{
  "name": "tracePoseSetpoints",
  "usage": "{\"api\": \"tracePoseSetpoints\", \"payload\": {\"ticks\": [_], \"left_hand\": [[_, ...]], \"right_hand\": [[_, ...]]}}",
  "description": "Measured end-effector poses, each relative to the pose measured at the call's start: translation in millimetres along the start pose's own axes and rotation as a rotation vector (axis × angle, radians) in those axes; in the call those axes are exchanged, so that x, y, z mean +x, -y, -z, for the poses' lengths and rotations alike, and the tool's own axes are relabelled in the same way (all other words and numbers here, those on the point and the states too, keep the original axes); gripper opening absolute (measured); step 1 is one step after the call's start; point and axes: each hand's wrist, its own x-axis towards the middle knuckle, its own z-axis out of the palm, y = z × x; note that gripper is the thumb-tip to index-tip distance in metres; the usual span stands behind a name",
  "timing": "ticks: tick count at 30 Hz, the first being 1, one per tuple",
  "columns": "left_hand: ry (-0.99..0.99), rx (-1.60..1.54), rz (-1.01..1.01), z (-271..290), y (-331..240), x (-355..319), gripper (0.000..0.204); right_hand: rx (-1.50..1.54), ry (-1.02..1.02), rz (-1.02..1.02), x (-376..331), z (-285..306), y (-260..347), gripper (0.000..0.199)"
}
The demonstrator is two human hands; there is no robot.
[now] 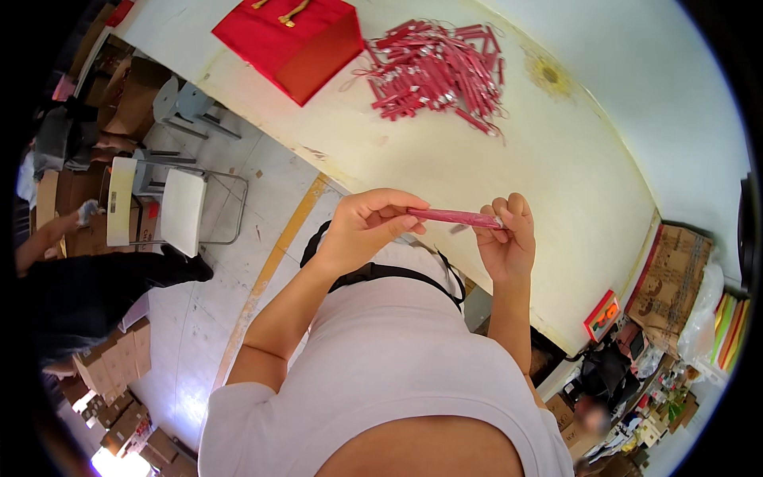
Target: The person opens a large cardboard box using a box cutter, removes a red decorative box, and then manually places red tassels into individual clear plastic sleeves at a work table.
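I hold a thin red stick-shaped item [455,216] level in front of my chest, over the near edge of a long cream table [445,151]. My left hand [366,225] pinches its left end between thumb and fingers. My right hand [507,238] is closed around its right end. Farther out on the table lies a heap of several similar red sticks with silvery ends [435,70]. A red box with a gold handle [296,36] stands to the left of that heap.
White folding chairs [171,208] stand on the tiled floor to the left, beside cardboard cartons [119,374]. Another person in dark clothes [71,286] sits at far left. More boxes [671,282] and a person [596,413] are at lower right.
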Motion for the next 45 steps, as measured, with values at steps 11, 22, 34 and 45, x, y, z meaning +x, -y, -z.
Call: {"api": "tracePoseSetpoints", "payload": {"ticks": [11,22,34,45], "left_hand": [[0.063,-0.088,-0.302,47,-31,5,0.018],[-0.267,-0.139,-0.112,72,-23,27,0.016],[0.119,0.578,-0.648,50,-62,47,0.032],[0.251,0.104,-0.175,49,-68,59,0.027]], "right_hand": [[0.096,-0.056,-0.172,29,-39,-56,0.032],[-0.001,0.230,-0.145,41,-75,-35,0.023],[-0.059,0.333,-0.269,51,-101,-28,0.026],[-0.117,0.299,-0.199,61,-98,-27,0.025]]}}
